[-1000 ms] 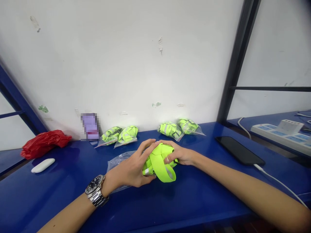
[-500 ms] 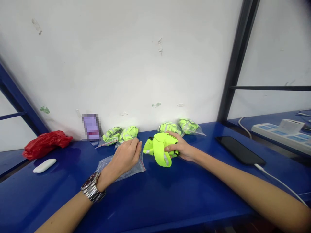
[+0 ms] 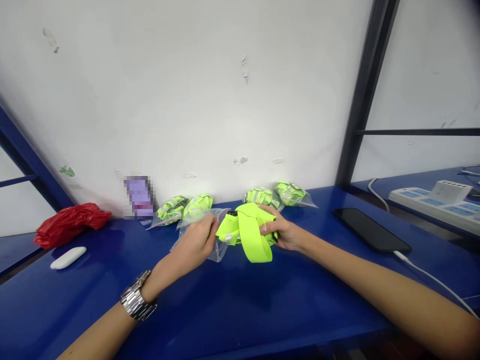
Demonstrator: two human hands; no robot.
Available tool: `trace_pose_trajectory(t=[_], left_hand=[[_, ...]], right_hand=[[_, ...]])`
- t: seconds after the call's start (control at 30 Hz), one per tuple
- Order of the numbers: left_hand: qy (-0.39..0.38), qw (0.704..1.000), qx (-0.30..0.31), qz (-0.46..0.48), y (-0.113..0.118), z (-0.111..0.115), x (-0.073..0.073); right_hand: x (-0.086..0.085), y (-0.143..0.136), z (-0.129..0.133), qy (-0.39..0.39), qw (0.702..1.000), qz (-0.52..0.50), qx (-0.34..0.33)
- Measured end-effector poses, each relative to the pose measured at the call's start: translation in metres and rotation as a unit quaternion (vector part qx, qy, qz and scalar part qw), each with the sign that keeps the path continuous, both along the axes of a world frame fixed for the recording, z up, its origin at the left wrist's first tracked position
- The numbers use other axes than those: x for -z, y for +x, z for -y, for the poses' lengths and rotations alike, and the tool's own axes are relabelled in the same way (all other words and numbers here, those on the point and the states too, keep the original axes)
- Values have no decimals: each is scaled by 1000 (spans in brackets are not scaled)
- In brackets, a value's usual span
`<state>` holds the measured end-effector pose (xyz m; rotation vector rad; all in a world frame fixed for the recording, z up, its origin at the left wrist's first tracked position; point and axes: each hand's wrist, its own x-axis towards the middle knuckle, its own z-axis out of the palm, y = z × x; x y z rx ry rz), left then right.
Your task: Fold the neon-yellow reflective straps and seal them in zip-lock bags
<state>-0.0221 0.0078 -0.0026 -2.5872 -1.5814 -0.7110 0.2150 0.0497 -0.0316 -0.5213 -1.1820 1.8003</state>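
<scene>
Partner: Left hand?
Me: My left hand, fingers curled in closely, has hold of a clear zip bag. The plastic shows on both sides of my fist; fingertips hidden. Metal-band watch on that wrist.
Partner: And the right?
Me: My right hand is part-closed around the right end of a fluorescent yellow-green reflective strap bundle, thumb across its near face. One wide strap loop droops off the front.
Partner: Position of the bundle?
Me: Between my hands, in front of me, above the blue table. Its left end is right at the bag's edge. Cannot tell whether any of it is inside.
Partner: Surroundings?
Me: Four similar bundles, bagged, along the white wall: left pair, right pair. Far left, crumpled red plastic bag, with a white rounded case just nearer me. Right side, black smartphone lying flat, white cable plugged in; power strip beyond.
</scene>
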Motion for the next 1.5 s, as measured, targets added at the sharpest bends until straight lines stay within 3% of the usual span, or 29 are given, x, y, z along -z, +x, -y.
trace_pose_trajectory(t=[0.07,0.2,0.4,0.63,0.8,1.0,1.17,1.5], left_hand=[[-2,998,37,59,3,1,-1],[-11,989,49,141,3,0,2],[-12,990,82,117,3,-2,9],[61,990,13,123,2,-2,4],[11,980,16,199,6,3,2],[-26,990,63,126,10,2,14],[-33,994,50,94,7,-2,20],[-72,992,61,84,11,6,18]], right_hand=[[0,-2,1,-6,1000,-10,1],[5,-2,-2,4,1000,10,-6],[9,-1,-1,50,996,46,-62],[7,-5,-5,73,996,52,-1],[-2,-5,-2,93,992,82,21],[-1,-10,0,111,984,119,71],[2,-14,-2,75,983,131,103],[7,-21,-2,89,976,136,146]])
